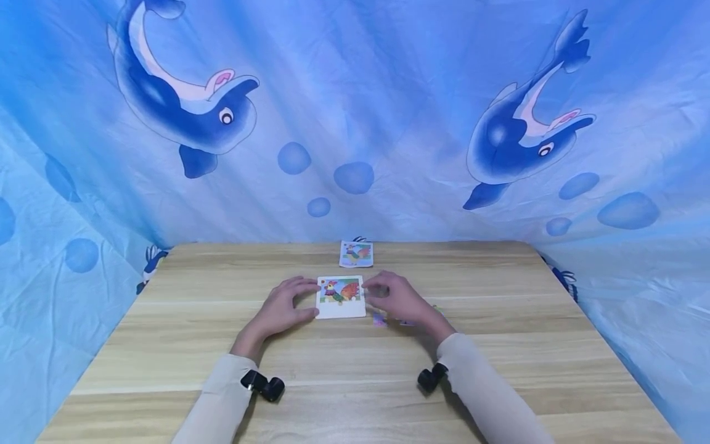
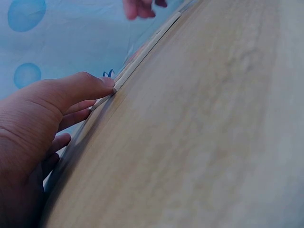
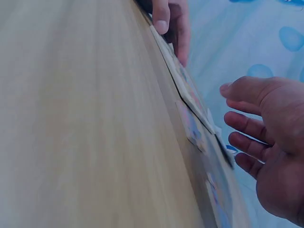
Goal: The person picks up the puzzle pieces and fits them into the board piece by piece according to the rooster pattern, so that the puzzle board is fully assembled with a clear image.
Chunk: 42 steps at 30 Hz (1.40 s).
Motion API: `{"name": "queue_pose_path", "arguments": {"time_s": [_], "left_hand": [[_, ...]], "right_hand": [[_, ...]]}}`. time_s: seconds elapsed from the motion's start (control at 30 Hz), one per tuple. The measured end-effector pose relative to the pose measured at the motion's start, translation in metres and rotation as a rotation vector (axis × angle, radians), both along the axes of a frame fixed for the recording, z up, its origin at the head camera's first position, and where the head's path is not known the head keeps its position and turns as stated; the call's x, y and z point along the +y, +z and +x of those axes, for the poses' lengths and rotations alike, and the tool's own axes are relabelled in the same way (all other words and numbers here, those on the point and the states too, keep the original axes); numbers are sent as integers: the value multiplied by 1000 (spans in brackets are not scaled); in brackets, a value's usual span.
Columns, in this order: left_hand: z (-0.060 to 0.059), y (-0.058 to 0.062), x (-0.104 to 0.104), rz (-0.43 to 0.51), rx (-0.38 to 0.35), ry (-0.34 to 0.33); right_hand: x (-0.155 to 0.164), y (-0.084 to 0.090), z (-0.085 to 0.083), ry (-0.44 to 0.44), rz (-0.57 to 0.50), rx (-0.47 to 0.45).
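Note:
A white-framed jigsaw puzzle board (image 1: 341, 311) lies on the table, with a rooster picture in its upper part and a plain white strip along its near side. My left hand (image 1: 280, 305) holds the board's left edge, thumb at the near corner and fingers farther up. In the left wrist view the thumb tip rests on the board's rim (image 2: 142, 56). My right hand (image 1: 399, 299) hovers beside the right edge, and the right wrist view shows its fingers loosely bent and apart from the board. Loose puzzle pieces (image 1: 379, 319) lie under and beside that hand, partly hidden by it.
A card with a matching rooster picture (image 1: 356, 254) lies behind the board, near the far edge of the wooden table (image 1: 310, 376). A blue curtain (image 1: 410, 123) with dolphins hangs behind and at both sides.

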<state>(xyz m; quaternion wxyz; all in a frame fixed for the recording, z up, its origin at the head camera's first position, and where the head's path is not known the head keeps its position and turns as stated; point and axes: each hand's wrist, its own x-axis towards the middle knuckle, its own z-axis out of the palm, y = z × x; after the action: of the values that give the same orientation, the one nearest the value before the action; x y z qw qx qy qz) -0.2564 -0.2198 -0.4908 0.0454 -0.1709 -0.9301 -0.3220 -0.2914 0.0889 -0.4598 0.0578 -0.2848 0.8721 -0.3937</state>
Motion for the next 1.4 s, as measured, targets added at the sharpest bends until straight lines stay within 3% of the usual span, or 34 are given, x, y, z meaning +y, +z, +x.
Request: {"name": "queue_pose_path", "arguments": {"time_s": [0.1,0.43,0.87,1.4], "left_hand": [[-1,1,1,-1,8,-11],[-1,5,2,9,23,-14],[0,3,1,16,12,-7],[1,4,-1,1,-5,-7]], "right_hand": [[15,1,9,-16,-27,-35],[43,-4,30,-19,0,-21],[46,-20,29,29,30,127],[44,-28,28,-1,71,140]]}}
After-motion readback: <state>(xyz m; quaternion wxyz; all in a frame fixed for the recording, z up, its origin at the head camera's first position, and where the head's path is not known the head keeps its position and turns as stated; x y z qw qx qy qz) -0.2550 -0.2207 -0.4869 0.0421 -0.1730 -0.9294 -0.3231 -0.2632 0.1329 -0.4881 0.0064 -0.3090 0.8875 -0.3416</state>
